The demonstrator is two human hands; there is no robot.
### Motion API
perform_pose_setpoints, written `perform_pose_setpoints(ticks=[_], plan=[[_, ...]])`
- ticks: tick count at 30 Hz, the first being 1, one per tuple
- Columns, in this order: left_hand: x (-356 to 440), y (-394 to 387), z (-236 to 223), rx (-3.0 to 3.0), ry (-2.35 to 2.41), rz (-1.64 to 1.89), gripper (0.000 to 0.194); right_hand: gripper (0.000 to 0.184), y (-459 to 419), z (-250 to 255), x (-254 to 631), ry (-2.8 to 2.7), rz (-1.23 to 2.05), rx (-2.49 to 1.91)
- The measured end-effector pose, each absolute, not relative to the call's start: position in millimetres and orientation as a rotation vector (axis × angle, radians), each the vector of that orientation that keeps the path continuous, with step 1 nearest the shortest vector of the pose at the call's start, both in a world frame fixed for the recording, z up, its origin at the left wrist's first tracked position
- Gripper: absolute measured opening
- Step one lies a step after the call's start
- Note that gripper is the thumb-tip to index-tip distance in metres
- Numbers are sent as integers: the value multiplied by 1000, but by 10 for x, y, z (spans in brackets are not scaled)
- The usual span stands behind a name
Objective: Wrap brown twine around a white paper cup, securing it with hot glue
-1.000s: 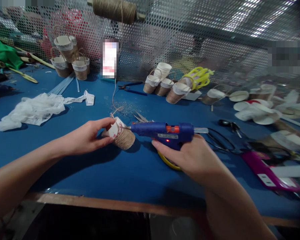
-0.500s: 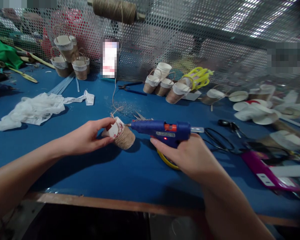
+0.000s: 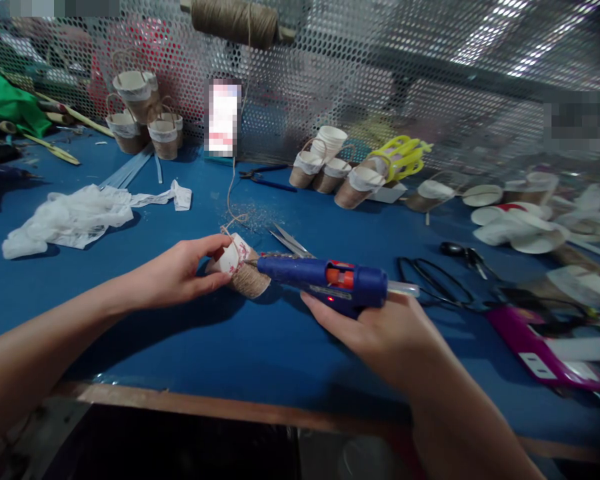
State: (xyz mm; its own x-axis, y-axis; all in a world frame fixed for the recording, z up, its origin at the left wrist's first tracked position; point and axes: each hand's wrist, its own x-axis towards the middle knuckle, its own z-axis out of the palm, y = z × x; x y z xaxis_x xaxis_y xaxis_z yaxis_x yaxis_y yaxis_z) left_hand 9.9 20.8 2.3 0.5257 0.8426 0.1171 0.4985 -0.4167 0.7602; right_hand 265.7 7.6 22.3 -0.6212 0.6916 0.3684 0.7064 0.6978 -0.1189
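Tilted on its side, a small paper cup [image 3: 251, 279] has twine wound round its lower part and bare white paper with reddish print near the rim. My left hand [image 3: 193, 270] pinches it at the rim end, some fingers hidden. My right hand [image 3: 375, 327] is wrapped round a blue glue gun [image 3: 305, 275] with a red light lit and a clear glue stick out of its back. The gun's nozzle is at the side of the cup, by the edge of the twine. A strand of twine [image 3: 229, 193] runs from the cup up to a spool [image 3: 234, 23].
Scissors [image 3: 291, 240] lie just behind the glue gun. White lace [image 3: 70, 223] is heaped at left. Finished twine cups [image 3: 163, 137] stand at the back, with pliers [image 3: 267, 179] between the groups. A black cable [image 3: 430, 283] and a purple power strip [image 3: 525, 347] lie at right.
The glue gun has tipped and its back end has come lower and to the right, its nozzle shifting slightly down and left on the cup. More of the scissors shows.
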Motion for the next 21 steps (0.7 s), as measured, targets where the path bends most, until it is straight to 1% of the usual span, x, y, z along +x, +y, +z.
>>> perform_pose_setpoints(ticks=[3, 5, 9, 13, 16, 19, 21], plan=[[95, 216, 11, 2102, 1102, 635, 24, 39, 72, 267, 2606, -2614, -423, -813], [90, 218, 3, 2110, 1115, 621, 27, 41, 63, 299, 2547, -2616, -566, -694], [89, 218, 0, 2115, 1113, 620, 30, 44, 51, 303, 2527, -2605, -559, -717], [97, 214, 6, 2103, 1112, 633, 29, 38, 65, 264, 2607, -2622, -596, -737], [100, 218, 3, 2102, 1114, 640, 28, 36, 55, 291, 2556, -2601, -390, -861], [101, 228, 0, 2114, 1117, 639, 29, 27, 24, 338, 2449, -2505, -30, -1067], [100, 230, 2, 2118, 1112, 642, 30, 22, 12, 347, 2418, -2467, 70, -1109]])
